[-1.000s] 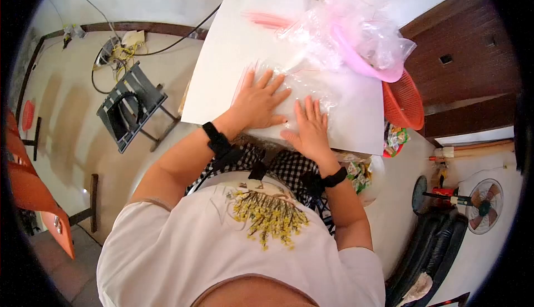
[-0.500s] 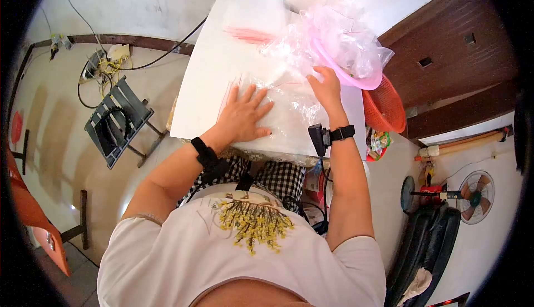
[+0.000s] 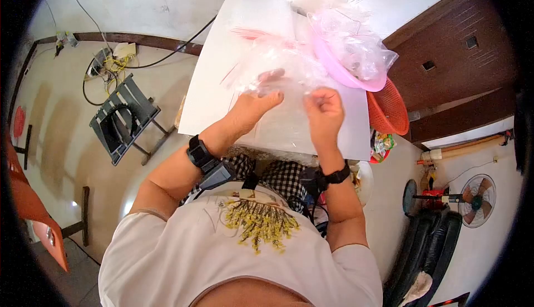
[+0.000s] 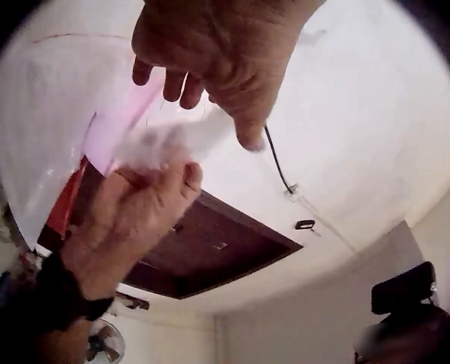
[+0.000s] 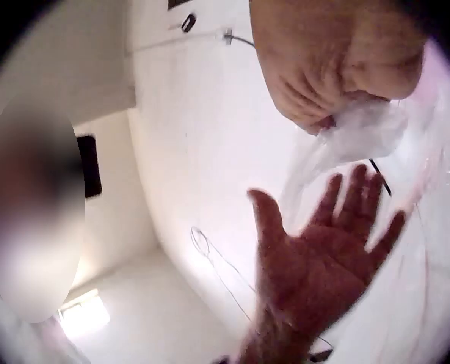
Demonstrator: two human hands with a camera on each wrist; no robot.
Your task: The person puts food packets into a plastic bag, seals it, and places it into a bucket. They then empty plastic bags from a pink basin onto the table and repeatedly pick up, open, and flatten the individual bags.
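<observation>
A clear plastic bag (image 3: pixel 286 68) hangs crumpled just above the white table (image 3: pixel 222 93), between my two hands. My right hand (image 3: pixel 321 104) is curled into a fist and pinches the bag's near edge. In the right wrist view, the right hand (image 5: pixel 327 102) pinches the bag (image 5: pixel 361 133) from above. My left hand (image 3: pixel 262 97) reaches up to the bag with fingers spread and straight. Its fingertips show pink through the film. The left hand's (image 5: pixel 327 227) palm faces the right wrist camera, open. In the left wrist view the right hand (image 4: pixel 160 178) pinches the bag (image 4: pixel 172 144) below the left hand (image 4: pixel 210 83).
A pink basin (image 3: pixel 347 68) stuffed with more clear bags sits at the table's far right. A red basket (image 3: pixel 389 112) hangs off that edge. Flat bags (image 3: pixel 261 26) lie further back. A grey stool (image 3: pixel 122 115) stands left; a fan (image 3: pixel 475 201) stands right.
Both hands lay flat on bags on the table. The right hand reached to the pile by the pink basin and came back pinching a bag. The left hand lifted off to meet it.
</observation>
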